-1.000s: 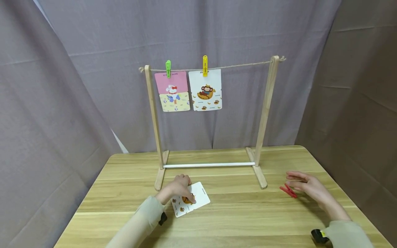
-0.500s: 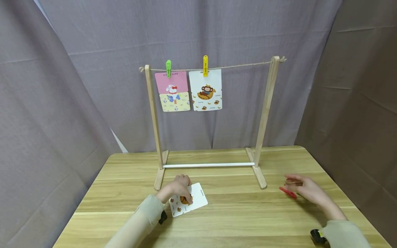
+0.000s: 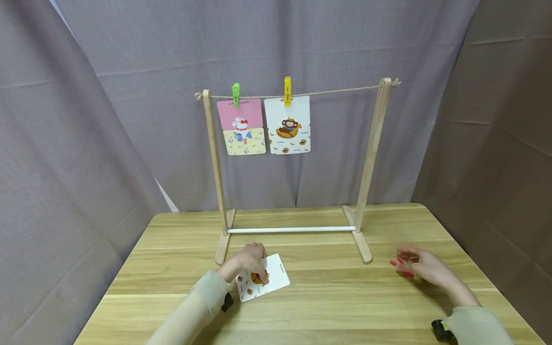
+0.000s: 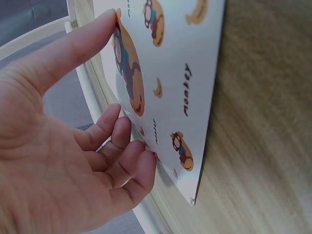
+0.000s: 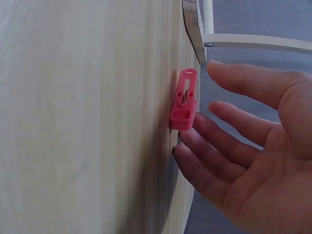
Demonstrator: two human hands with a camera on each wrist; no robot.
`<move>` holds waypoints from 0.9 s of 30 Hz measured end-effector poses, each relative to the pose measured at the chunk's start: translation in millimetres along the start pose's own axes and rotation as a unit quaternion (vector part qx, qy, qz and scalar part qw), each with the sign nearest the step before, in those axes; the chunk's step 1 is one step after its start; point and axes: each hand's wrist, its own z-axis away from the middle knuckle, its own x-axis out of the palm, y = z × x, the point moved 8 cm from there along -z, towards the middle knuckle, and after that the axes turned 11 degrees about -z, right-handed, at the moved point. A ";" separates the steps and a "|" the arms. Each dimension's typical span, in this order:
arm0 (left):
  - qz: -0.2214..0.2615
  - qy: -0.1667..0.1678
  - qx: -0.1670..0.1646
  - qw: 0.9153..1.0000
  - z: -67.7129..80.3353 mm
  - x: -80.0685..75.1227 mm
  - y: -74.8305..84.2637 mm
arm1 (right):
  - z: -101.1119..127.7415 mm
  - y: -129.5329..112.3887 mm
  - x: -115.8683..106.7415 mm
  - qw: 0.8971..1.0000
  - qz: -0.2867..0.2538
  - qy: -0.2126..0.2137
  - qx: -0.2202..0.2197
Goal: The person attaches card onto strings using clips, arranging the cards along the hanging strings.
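A person's left hand [image 3: 247, 261] holds a white monkey picture card [image 3: 264, 277] on a light wooden table [image 3: 327, 306], near the left foot of a wooden hanging frame [image 3: 373, 143]. The wrist view shows the thumb [image 4: 73, 46] on the card's printed face and the fingers [image 4: 122, 161] curled under its lifted edge. The right hand [image 3: 424, 267], fingers spread and relaxed, reaches around a red clothespin [image 3: 398, 268] lying on the table at the right; its fingertips [image 5: 187, 139] touch the pin without closing on it. On the frame's string, a green clothespin [image 3: 235, 92] holds a rabbit card [image 3: 241, 127] and a yellow clothespin [image 3: 287, 88] holds a second monkey card [image 3: 287, 125].
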 end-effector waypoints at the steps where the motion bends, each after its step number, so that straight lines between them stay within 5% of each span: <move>1: 0.000 0.000 0.000 1.000 -0.4 0.0 -0.2 | -0.1 -0.3 0.3 1.000 -0.003 -0.002 -0.001; 27: 0.022 0.003 -0.006 1.000 -0.7 -0.2 -0.1 | -6.6 -2.1 6.6 0.999 0.048 0.017 -0.008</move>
